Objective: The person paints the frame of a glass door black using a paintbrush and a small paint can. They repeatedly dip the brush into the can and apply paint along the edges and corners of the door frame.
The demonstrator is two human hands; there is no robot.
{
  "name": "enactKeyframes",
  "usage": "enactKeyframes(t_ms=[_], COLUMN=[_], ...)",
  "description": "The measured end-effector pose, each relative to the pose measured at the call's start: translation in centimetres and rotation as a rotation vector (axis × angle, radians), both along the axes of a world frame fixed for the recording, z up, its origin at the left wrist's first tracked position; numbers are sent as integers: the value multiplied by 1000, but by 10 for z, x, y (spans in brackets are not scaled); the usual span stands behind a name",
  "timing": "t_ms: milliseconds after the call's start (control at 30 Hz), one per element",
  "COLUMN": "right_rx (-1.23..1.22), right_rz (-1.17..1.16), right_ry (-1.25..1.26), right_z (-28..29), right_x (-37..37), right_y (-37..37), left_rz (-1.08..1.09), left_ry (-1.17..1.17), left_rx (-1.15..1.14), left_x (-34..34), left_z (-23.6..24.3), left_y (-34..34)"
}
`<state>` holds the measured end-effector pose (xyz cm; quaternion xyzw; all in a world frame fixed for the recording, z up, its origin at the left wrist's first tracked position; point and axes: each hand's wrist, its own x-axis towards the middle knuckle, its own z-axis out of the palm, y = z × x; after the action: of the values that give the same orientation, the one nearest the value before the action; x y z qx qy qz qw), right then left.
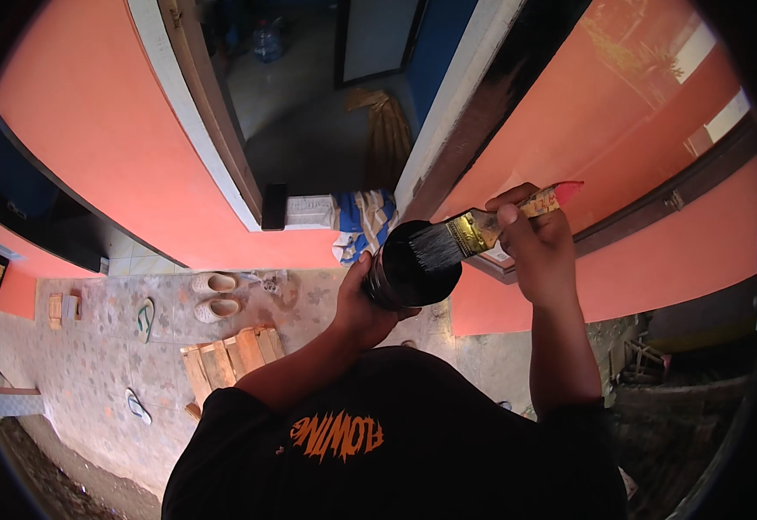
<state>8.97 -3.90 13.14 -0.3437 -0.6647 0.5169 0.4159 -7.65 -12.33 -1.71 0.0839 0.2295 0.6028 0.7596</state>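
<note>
My left hand [363, 310] is wrapped round a dark round paint can [415, 284], held in front of my chest with its mouth facing up. In my right hand [538, 238] is a flat paintbrush [475, 231] with a gold-coloured metal band and a pinkish-red handle end. The brush points left, and its dark, greyish bristles [436, 248] lie over the can's mouth; whether they touch the rim I cannot tell. Inside, the can looks black, so the paint level is hidden. Just beyond the can, a blue, white and tan striped cloth [365, 224] hangs at the doorway's sill.
Ahead is an open doorway with a white-and-brown frame [448, 113]. Coral walls [101, 104] flank it, with a brown-framed window [638, 221] at right. On the patterned floor lie cream clogs [216, 309], sandals [145, 318] and a low wooden slatted stool [231, 357].
</note>
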Motion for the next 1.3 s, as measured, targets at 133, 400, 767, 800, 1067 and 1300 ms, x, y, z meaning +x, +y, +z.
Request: enactKeyframes(t_ms=[133,400,767,800,1067,1300], right_rx=[323,1032,517,438,70,-491], right_rz=[94,173,114,119,33,-166], right_ry=[-145,-552,-165,-146,24,588], right_z=[-3,2,-17,-23,-52,-98], right_x=[-2,-5,2,-1,3,30], right_y=[-11,-20,-37,-39,-43,-42], left_rz=[-2,-17,26,-7,1,-56], left_ry=[18,-53,150,97,130,215], left_rx=[-55,-55,31,-23,-72,26], left_x=[2,4,1,-2,0,5], left_z=[10,14,3,0,-19,-47], left_y=[-2,-4,-10,-9,-11,-7])
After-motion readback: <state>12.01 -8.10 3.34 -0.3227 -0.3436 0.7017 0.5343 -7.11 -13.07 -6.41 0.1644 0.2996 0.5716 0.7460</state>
